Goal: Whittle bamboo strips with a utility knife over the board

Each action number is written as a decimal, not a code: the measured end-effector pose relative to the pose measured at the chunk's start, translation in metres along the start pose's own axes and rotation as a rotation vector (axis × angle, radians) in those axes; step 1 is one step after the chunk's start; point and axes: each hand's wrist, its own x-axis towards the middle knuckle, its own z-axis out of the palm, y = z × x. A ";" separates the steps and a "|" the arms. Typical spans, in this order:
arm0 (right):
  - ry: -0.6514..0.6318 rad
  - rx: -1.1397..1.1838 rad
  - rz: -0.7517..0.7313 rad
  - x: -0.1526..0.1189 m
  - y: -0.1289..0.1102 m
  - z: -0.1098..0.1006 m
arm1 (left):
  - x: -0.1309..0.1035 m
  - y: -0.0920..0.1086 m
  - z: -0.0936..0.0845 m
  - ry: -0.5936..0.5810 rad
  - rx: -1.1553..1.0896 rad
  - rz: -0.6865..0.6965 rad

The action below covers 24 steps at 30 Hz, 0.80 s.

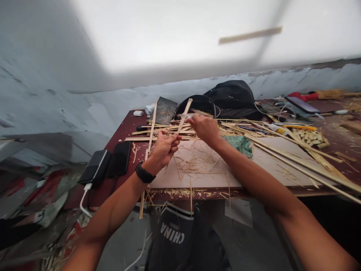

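Between the thumb and fingers of my left hand (164,149) is a thin bamboo strip (184,116), slanting up and away to the right. My right hand (205,128) is closed just right of the strip's upper part, round a small object; only a pale bit of it shows by the fingertips, too blurred to name. Beneath both hands lies a pale board (203,180) strewn with fine bamboo shavings (197,160). Another bamboo strip (152,126) stands out to the left of my left hand.
A power bank (96,165) and a phone (120,159) lie at the table's left edge. Behind are a dark plate (166,109) and a black bag (234,98). Long bamboo strips (299,160) cross the right side, near a green cloth (239,145) and a glue bottle (278,129).
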 end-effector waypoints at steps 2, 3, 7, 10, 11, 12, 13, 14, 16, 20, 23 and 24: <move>0.028 -0.003 0.109 0.006 0.010 0.000 | -0.002 -0.002 0.001 -0.020 0.013 -0.018; 0.034 -0.002 0.129 0.008 0.014 0.000 | -0.003 -0.002 0.001 -0.021 0.018 -0.025; 0.040 -0.016 0.109 0.014 0.022 0.001 | -0.005 -0.002 0.003 -0.025 0.032 -0.019; 0.034 -0.050 0.130 0.018 0.026 -0.001 | -0.005 -0.001 0.003 -0.048 0.056 -0.019; 0.032 -0.061 0.146 0.019 0.029 -0.002 | -0.006 -0.001 0.003 -0.054 0.067 -0.022; 0.031 -0.069 0.154 0.021 0.032 -0.002 | -0.006 -0.001 0.002 -0.059 0.076 -0.021; 0.029 -0.076 0.154 0.023 0.035 -0.002 | -0.006 -0.002 0.002 -0.064 0.083 -0.019; 0.025 -0.084 0.144 0.025 0.038 -0.002 | -0.006 -0.002 0.001 -0.066 0.087 -0.016; 0.012 -0.106 0.115 0.029 0.041 0.000 | -0.005 -0.003 0.001 -0.066 0.086 -0.012; -0.014 -0.111 0.111 0.040 0.036 0.009 | -0.001 -0.002 0.001 -0.030 0.060 -0.022; -0.028 -0.066 0.139 0.044 0.024 0.013 | 0.000 -0.002 -0.002 -0.030 0.073 -0.016; -0.037 -0.048 0.142 0.044 0.020 0.012 | 0.000 -0.002 -0.003 -0.037 0.086 -0.018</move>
